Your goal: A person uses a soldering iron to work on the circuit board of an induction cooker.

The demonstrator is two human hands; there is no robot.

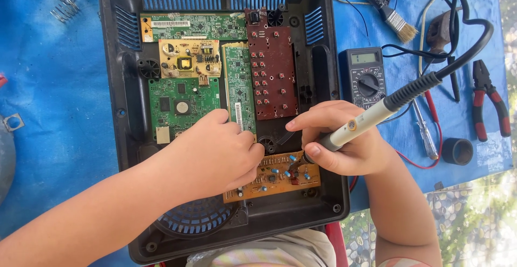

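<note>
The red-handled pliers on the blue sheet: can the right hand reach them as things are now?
Probably not at once: the right hand is gripping the soldering iron. The pliers lie uncovered on the blue sheet, beyond the multimeter.

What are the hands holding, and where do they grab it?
The right hand grips the soldering iron by its pale handle. The left hand steadies the small orange circuit board.

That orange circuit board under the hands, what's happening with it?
A person is working inside an open black plastic casing full of circuit boards. The right hand holds a soldering iron like a pen, its tip down on the orange circuit board. The left hand presses on that board. A multimeter, pliers and a brush lie on the blue sheet.
</note>
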